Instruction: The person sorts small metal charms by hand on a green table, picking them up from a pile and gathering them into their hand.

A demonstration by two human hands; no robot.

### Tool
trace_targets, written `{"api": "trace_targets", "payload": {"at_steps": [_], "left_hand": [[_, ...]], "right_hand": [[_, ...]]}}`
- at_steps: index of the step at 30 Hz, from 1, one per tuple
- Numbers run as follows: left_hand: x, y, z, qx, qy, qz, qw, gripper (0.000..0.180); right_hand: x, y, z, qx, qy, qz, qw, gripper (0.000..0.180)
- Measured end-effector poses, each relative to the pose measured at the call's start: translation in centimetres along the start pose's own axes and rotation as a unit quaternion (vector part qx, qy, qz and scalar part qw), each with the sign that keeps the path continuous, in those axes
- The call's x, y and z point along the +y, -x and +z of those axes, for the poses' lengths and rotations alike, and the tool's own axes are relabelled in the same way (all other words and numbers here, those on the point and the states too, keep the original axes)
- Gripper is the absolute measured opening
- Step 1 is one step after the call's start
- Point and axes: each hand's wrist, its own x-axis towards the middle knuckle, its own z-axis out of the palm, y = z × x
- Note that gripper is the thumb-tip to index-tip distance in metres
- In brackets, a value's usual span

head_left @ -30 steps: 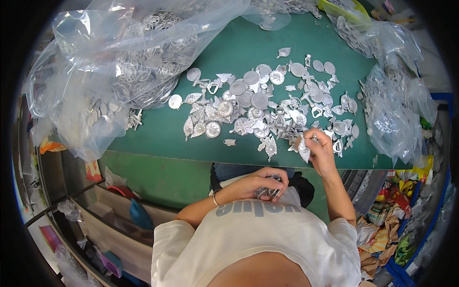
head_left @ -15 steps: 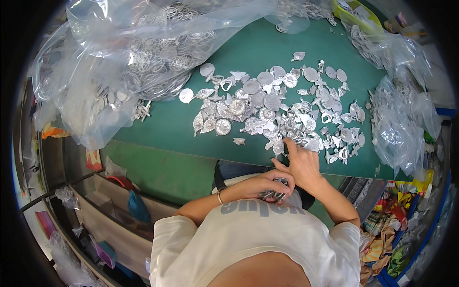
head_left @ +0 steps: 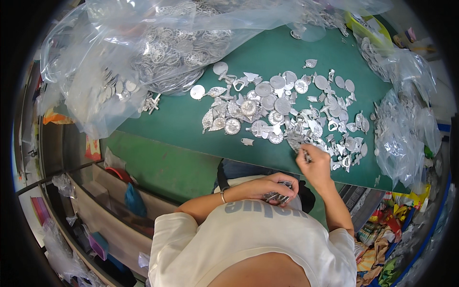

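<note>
Dozens of silver-coloured pendants (head_left: 249, 107) in a loose heap on the green tabletop (head_left: 267, 48): plain discs, leaf shapes, crosses, some overlapping. Left hand (head_left: 276, 185) held against the shirt (head_left: 239, 234), off the table edge, fingers curled shut around a handful of metal pieces (head_left: 277, 195); count and shapes hidden. Right hand (head_left: 315, 161) at the near side of the heap, thumb and fingers pinched together on a small metal piece (head_left: 307, 156); can't tell its shape, or whether it's one piece or two. Risks, my read: left palm looks full, so loosening that grip or adding more could spill pieces to the floor (head_left: 158, 158), since there's no tabletop under it. Right-hand pinch covers little of the piece, so a slip is possible. Pieces lie tangled near the right fingers; dragging one could pull neighbours along, maybe over the edge. The lone tag-shaped piece (head_left: 247, 142) sits toward the near edge, so a sleeve or forearm brush could knock it off. Clear bag (head_left: 177, 48) at upper left bulges with round openwork pieces, with cross-shaped pieces (head_left: 152, 104) beside it; a bump there could mix stock. Same for the clear bag at right (head_left: 397, 124).
</note>
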Motion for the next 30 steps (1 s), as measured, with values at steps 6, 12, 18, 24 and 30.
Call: {"api": "trace_targets", "payload": {"at_steps": [6,12,18,24,30], "left_hand": [[-0.1,0.1,-0.3,0.0,0.013,0.007,1.0,0.019],[0.2,0.2,-0.2,-0.005,0.014,0.009,1.0,0.02],[-0.4,0.4,-1.0,-0.012,0.038,0.038,0.998,0.017],[0.2,1.1,-0.8,-0.006,0.034,0.049,0.998,0.017],[-0.4,1.3,-1.5,-0.009,0.05,0.055,0.997,0.018]], "right_hand": [[2.0,-0.9,-2.3,-0.009,-0.595,0.269,0.758,0.018],[0.7,-4.2,-0.9,-0.039,-0.763,0.279,0.582,0.02],[-1.2,-7.7,1.5,-0.156,-0.649,0.212,0.714,0.016],[-5.2,-10.1,5.6,-0.136,-0.087,-0.072,0.984,0.021],[-4.6,-10.6,4.8,-0.151,0.256,-0.089,0.951,0.022]]}}
